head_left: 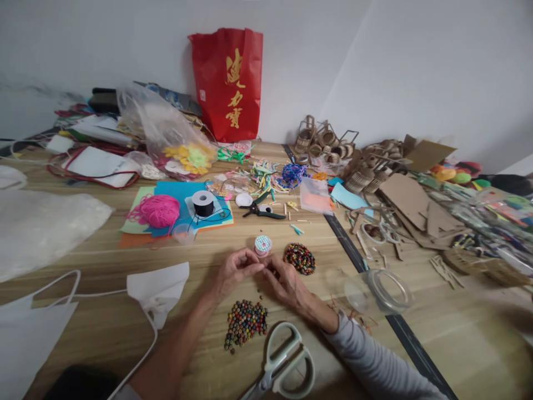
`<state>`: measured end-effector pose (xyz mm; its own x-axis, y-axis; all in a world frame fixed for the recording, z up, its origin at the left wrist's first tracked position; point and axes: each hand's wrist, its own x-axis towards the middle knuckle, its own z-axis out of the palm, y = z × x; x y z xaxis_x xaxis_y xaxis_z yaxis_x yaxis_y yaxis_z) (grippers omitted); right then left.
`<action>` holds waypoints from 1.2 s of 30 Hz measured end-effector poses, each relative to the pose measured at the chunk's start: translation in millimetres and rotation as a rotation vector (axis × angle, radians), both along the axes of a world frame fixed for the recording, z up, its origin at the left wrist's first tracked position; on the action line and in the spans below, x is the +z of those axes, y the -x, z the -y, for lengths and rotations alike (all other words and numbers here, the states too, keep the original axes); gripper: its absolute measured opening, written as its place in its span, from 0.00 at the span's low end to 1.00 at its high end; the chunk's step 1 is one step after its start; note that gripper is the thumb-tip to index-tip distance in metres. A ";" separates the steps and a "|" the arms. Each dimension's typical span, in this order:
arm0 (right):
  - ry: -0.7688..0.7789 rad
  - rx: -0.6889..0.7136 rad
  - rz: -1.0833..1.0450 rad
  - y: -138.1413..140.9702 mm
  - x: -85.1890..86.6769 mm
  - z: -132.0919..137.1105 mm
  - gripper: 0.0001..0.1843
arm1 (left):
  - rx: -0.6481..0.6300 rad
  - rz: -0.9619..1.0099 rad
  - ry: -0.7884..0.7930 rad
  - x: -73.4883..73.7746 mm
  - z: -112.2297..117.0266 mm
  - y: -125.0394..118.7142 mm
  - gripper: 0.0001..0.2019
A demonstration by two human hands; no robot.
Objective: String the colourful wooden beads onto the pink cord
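Observation:
My left hand (240,270) and my right hand (287,283) meet over the table, fingertips pinched close together. Whatever lies between the fingers is too small to make out. Just beyond them stands a small spool (262,246) with a shiny patterned top and red thread round its side. Right of the spool, strung multicoloured beads (300,259) lie in a coil. Nearer to me, between my forearms, is a loose pile of small coloured wooden beads (246,324). Large scissors (281,364) with pale green handles lie below my right wrist.
Behind sit pink yarn (157,210), a black cord spool (203,204) and wire pliers (262,210). A clear plastic container (385,291) is at right, a white mask (160,291) at left. A red bag (229,83) stands against the wall; cardboard (410,208) lies right.

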<state>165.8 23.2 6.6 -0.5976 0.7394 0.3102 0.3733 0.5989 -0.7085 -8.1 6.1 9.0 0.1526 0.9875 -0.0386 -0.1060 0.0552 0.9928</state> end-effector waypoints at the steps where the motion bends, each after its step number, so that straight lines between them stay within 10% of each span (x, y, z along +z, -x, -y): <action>1: 0.000 0.008 -0.005 0.1 -0.5 0.2 0.04 | -0.005 0.002 0.000 -1.4 -0.4 -0.1 0.13; 10: 0.043 -0.015 -0.115 1.8 1.1 0.5 0.05 | 0.020 -0.035 0.047 -4.2 -3.1 4.5 0.10; 18: 0.519 0.021 -0.302 8.9 -5.5 4.4 0.15 | 0.056 -0.067 -0.044 1.5 -1.1 3.2 0.08; 36: -0.005 -0.037 -0.162 -2.6 -8.4 4.6 0.12 | 0.178 -0.262 -0.044 2.9 -2.0 -4.5 0.11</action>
<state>168.4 18.6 -1.8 -0.5115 0.7583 0.4043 0.2764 0.5907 -0.7581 -3.7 8.0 11.9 -0.0326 0.9994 -0.0105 0.1498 0.0153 0.9886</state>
